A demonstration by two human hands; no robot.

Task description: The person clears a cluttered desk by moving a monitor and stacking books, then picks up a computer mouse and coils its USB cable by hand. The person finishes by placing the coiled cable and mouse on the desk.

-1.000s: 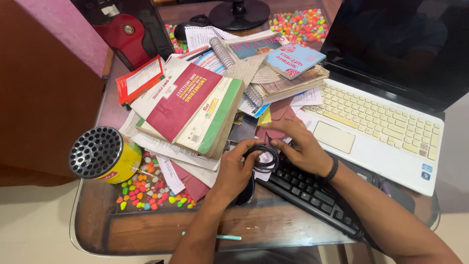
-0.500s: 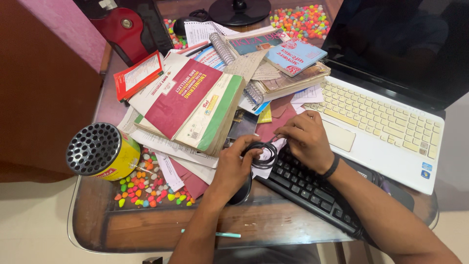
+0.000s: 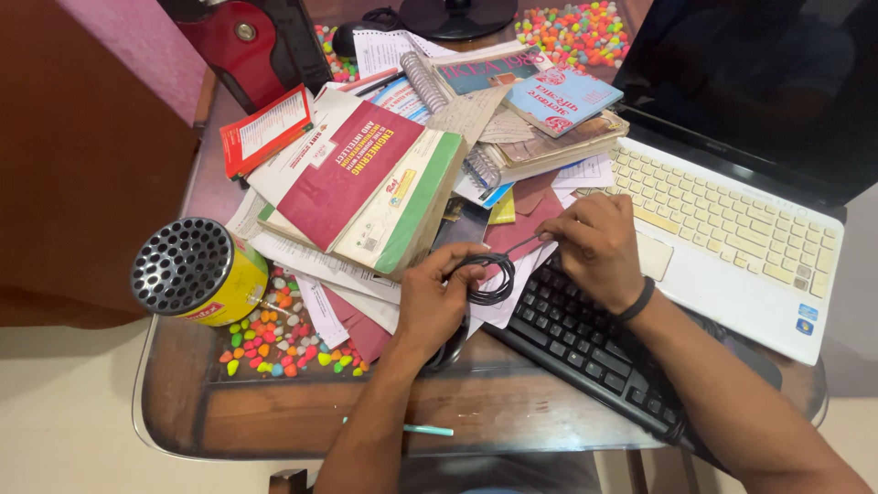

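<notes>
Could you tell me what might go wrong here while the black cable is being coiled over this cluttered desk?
The black cable, held between the left hand and right hand, could snag the black keyboard keys. An elbow might also nudge the tilted book stack onto the yellow can.

Thin black cable (image 3: 489,277), coiled in loops, held above desk btwn both hands.
</notes>
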